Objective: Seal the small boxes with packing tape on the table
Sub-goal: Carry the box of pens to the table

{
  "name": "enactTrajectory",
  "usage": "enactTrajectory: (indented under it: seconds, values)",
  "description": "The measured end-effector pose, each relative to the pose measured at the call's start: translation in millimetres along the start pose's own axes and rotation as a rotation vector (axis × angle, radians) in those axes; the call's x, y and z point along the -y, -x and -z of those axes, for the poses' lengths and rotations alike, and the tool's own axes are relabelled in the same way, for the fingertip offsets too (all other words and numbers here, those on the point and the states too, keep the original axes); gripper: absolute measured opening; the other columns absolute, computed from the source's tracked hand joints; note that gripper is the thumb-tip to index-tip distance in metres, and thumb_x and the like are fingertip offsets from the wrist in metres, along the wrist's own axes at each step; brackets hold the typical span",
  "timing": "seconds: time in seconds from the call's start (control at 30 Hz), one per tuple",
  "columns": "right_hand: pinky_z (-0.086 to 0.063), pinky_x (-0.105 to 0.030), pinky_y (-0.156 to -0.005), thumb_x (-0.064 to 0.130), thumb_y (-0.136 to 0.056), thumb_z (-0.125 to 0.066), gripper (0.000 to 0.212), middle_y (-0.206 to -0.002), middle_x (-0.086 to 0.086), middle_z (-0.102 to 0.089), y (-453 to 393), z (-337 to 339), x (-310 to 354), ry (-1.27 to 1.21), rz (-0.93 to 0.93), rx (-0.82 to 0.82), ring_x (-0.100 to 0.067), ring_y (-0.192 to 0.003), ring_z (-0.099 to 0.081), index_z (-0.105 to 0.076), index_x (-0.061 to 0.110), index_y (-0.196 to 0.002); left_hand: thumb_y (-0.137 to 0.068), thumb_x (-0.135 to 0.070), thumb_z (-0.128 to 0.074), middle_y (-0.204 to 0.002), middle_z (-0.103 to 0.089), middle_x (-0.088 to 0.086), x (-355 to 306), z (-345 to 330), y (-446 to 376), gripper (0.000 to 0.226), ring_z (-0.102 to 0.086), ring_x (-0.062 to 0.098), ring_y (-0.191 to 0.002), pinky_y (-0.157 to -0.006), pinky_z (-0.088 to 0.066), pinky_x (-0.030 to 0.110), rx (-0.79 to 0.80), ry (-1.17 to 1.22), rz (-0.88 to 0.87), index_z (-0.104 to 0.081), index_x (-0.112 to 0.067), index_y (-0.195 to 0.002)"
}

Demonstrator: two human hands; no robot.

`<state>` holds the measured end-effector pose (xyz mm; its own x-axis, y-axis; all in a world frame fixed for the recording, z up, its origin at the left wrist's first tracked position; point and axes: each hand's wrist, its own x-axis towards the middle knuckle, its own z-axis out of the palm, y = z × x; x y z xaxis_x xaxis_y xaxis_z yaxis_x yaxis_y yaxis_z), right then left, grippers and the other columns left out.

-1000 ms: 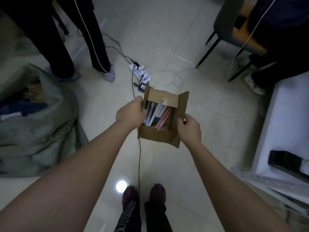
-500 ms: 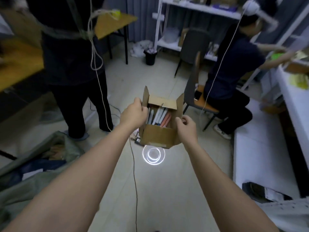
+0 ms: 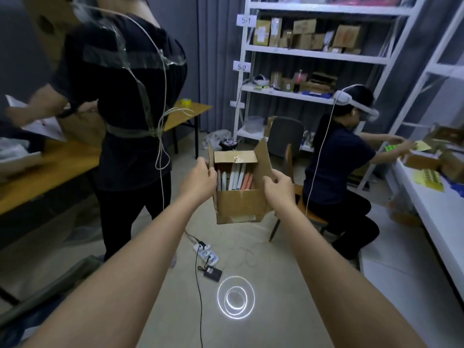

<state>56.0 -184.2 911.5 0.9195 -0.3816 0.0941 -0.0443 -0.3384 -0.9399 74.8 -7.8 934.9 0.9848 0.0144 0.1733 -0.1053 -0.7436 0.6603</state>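
The box [image 3: 239,190] is carried in mid-air above the floor, flaps up and pens [image 3: 234,177] showing, left hand [image 3: 202,178] and right hand [image 3: 278,188] gripping its sides. No tape on it yet; sealing hasn't begun, I'd say.

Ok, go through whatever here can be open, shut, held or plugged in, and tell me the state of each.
Cardboard box: open, flaps up, held in the air, unsealed.
Pens: upright inside the box.
Left hand: grips the box's left side.
Right hand: grips the box's right side.
Power strip: on the floor, cable plugged in.
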Motion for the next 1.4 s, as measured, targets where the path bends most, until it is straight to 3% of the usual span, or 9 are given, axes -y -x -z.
enactTrajectory:
  seconds: [0.1, 0.23, 0.4, 0.5, 0.7, 0.93, 1.23, 1.4]
  values:
    - [-0.056, -0.04, -0.08, 0.02, -0.1, -0.045, 0.018, -0.088, 0.005, -0.064, -13.8, 16.3, 11.4, -0.007, 0.051, 0.018, -0.017, -0.084, -0.063, -0.06, 0.031, -0.099, -0.103, -0.027, -0.033, -0.093, -0.056, 0.007, -21.2, 1.4, -8.5, 0.02, -0.051, 0.017, -0.07, -0.05, -0.032, 0.029, -0.034, 0.002, -0.012, -0.042, -0.012, -0.113]
    - [-0.054, -0.038, -0.08, 0.02, -0.1, -0.046, 0.017, -0.088, 0.005, -0.063, -31.6, 43.1, 18.7, -0.018, 0.1, 0.029, -0.016, -0.084, -0.062, -0.061, 0.028, -0.099, -0.103, -0.029, -0.033, -0.099, -0.056, 0.006, -53.1, -8.6, -16.1, 0.026, -0.053, 0.021, -0.081, -0.054, -0.032, 0.03, -0.067, -0.034, -0.035, -0.042, -0.012, -0.12]
    - [-0.054, -0.043, -0.083, 0.02, -0.1, -0.046, 0.024, -0.088, -0.001, -0.065, -53.3, 67.7, 18.6, 0.007, 0.147, 0.034, -0.024, -0.088, -0.064, -0.057, 0.034, -0.083, -0.103, -0.028, -0.034, -0.099, -0.059, 0.009, -76.8, -24.9, -25.1, 0.024, -0.057, 0.025, -0.083, -0.064, -0.043, 0.035, -0.101, -0.034, -0.034, -0.043, -0.01, -0.116]
    - [-0.054, -0.046, -0.084, 0.019, -0.099, -0.046, 0.026, -0.09, -0.006, -0.067, -65.7, 76.2, 20.1, 0.015, 0.168, 0.037, -0.028, -0.09, -0.064, -0.057, 0.033, -0.08, -0.103, -0.028, -0.035, -0.098, -0.06, 0.009, -85.9, -29.2, -31.9, 0.024, -0.058, 0.024, -0.081, -0.061, -0.044, 0.034, -0.134, -0.05, -0.039, -0.043, -0.011, -0.118]
    - [-0.052, -0.034, -0.072, 0.02, -0.099, -0.046, 0.022, -0.083, 0.0, -0.065, -88.7, 79.9, 19.4, 0.01, 0.173, 0.035, -0.019, -0.08, -0.062, -0.061, 0.028, -0.086, -0.103, -0.03, -0.038, -0.102, -0.06, 0.009, -99.4, -37.7, -48.3, 0.026, -0.06, 0.025, -0.089, -0.074, -0.051, 0.04, -0.136, -0.038, -0.036, -0.045, -0.011, -0.119]
    - [-0.05, -0.028, -0.067, 0.021, -0.101, -0.045, 0.022, -0.082, 0.005, -0.062, -124.4, 78.4, 8.5, -0.003, 0.189, 0.028, -0.012, -0.078, -0.06, -0.057, 0.031, -0.086, -0.102, -0.031, -0.039, -0.102, -0.061, 0.007, -106.0, -58.8, -80.7, 0.026, -0.061, 0.024, -0.09, -0.078, -0.054, 0.043, -0.148, -0.044, -0.022, -0.046, -0.013, -0.12]
    - [-0.054, -0.041, -0.08, 0.023, -0.1, -0.046, 0.02, -0.086, 0.001, -0.065, -223.6, 53.3, -3.3, 0.024, 0.168, 0.024, -0.02, -0.084, -0.063, -0.059, 0.032, -0.088, -0.095, -0.025, -0.053, -0.103, -0.059, 0.004, -96.5, -98.3, -178.0, 0.033, -0.061, 0.021, -0.089, -0.077, -0.056, 0.041, -0.083, 0.007, -0.025, -0.041, -0.015, -0.125]
    - [-0.052, -0.034, -0.077, 0.024, -0.101, -0.045, 0.015, -0.086, 0.007, -0.062, -304.0, 26.6, -0.2, 0.055, 0.146, 0.057, -0.014, -0.084, -0.06, -0.059, 0.028, -0.102, -0.096, -0.021, -0.051, -0.107, -0.058, 0.004, -89.2, -115.6, -256.5, 0.032, -0.06, 0.021, -0.091, -0.075, -0.055, 0.04, -0.109, 0.047, -0.006, -0.042, -0.015, -0.126]
